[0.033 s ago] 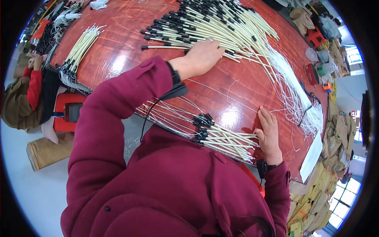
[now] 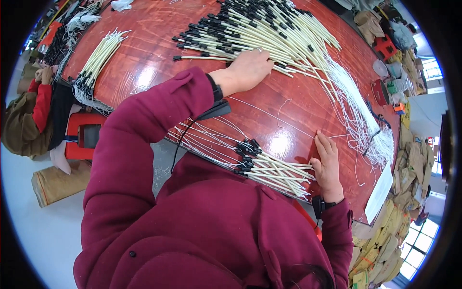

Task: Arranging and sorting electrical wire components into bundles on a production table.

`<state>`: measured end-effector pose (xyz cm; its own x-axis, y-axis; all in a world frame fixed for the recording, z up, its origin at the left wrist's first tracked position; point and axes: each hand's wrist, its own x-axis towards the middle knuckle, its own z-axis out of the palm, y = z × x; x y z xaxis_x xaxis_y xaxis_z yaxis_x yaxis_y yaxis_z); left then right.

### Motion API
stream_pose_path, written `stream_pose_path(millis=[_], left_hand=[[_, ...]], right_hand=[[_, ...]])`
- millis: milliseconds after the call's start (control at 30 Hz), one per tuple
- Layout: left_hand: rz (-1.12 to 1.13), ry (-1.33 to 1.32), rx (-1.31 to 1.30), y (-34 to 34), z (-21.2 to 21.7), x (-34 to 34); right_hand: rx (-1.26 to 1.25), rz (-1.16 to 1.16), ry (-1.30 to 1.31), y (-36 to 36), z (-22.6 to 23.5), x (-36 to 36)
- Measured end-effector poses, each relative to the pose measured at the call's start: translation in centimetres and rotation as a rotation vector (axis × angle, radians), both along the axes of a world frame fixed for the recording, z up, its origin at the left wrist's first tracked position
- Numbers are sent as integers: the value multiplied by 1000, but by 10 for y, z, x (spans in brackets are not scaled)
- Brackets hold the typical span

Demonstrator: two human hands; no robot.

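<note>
My left hand (image 2: 250,71) rests at the near edge of a large pile of thin cream-coloured rods with black end pieces (image 2: 269,38). Its fingers curl down among the nearest rods; whatever they grip is hidden beneath them. My right hand (image 2: 328,164) lies on the table with fingers stretched and thumb apart, holding nothing. Beside it, along the near table edge, is a smaller bundle of the same rods (image 2: 279,173), whose white strings trail left from the black ends. One thin white string (image 2: 269,111) runs across the tabletop between my left wrist and my right fingertips.
The red-brown table (image 2: 159,91) carries another rod bundle (image 2: 98,58) at left and a long hank of white strings (image 2: 358,106) at right. A white sheet (image 2: 379,192) lies at the right edge. Left of the table are a red stool (image 2: 77,151) and another person's red sleeve (image 2: 42,108).
</note>
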<state>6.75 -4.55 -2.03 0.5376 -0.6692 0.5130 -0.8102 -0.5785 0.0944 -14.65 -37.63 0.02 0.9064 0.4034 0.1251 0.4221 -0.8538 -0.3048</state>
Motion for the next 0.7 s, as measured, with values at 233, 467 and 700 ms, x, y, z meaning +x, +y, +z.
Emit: stream_pose_path(millis=[233, 467, 700], left_hand=[[-27, 197, -111, 8, 8, 23], [-93, 257, -176, 20, 26, -7], [61, 498, -240, 83, 24, -59]], right_hand=[[82, -30, 7, 1, -3, 4], [106, -37, 0, 3, -5, 3], [126, -37, -7, 3, -5, 4]])
